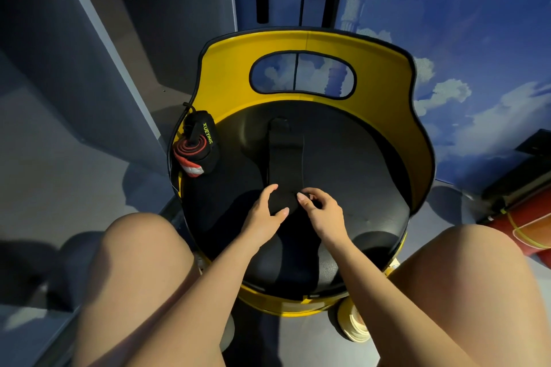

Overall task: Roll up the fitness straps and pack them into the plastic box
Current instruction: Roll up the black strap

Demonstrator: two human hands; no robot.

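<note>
At the bottom of the frame two bare knees point forward, one on each side of a round black padded seat (343,188) with a tall yellow plastic back (378,68). In the middle of the frame the left hand (262,211) curls around the near, rolled end of a long black fabric strap (286,152), and the right hand (323,211) pinches the same roll from the other side with bent fingers. The rest of the strap lies flat on the seat, running away toward the yellow back. It looks soft, light and floppy, so it should roll best when held at both edges and kept tight. At the left of the frame a rolled strap in black, red and white (198,147) rests at the seat edge. No plastic box shows
</note>
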